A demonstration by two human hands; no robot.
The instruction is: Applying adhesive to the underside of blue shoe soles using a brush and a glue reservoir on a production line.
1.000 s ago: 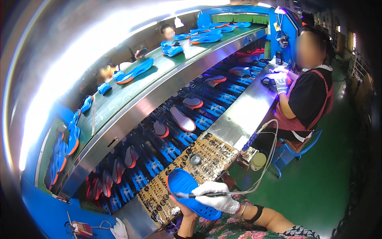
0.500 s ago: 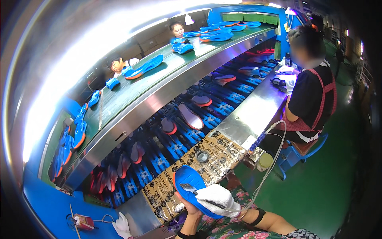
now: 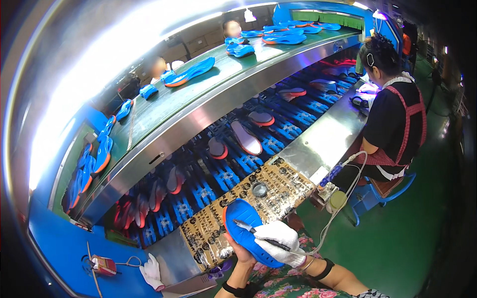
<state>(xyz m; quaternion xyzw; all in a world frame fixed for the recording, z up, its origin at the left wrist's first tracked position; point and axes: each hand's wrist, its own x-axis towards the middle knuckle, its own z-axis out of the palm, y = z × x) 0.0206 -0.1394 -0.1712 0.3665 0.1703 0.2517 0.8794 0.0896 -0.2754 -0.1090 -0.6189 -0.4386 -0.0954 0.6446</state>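
Note:
My bare left hand [image 3: 242, 252] holds a blue shoe sole [image 3: 242, 211] with an orange edge, tilted up in front of my lap. Its fingers wrap behind the sole and are partly hidden. In a white glove, my right hand [image 3: 279, 242] grips a thin dark-handled brush [image 3: 271, 243]. The brush's tip lies against, or just over, the upper part of the blue face; actual contact is hard to tell. Beyond the sole, a small round metal cup [image 3: 259, 189] stands on the brown printed covering [image 3: 208, 232] of the bench.
Blue soles [image 3: 191, 72] lie along the green upper conveyor [image 3: 164, 102]. Below it, grey and red soles [image 3: 247, 137] sit on a lower rack. A co-worker [image 3: 397, 114] sits at right beside a white hose [image 3: 343, 203]. An empty white glove [image 3: 151, 272] lies at lower left.
My view has shifted, so the scene sits slightly more to the right. The brush tip has moved a little higher on the sole. Both hands keep their holds.

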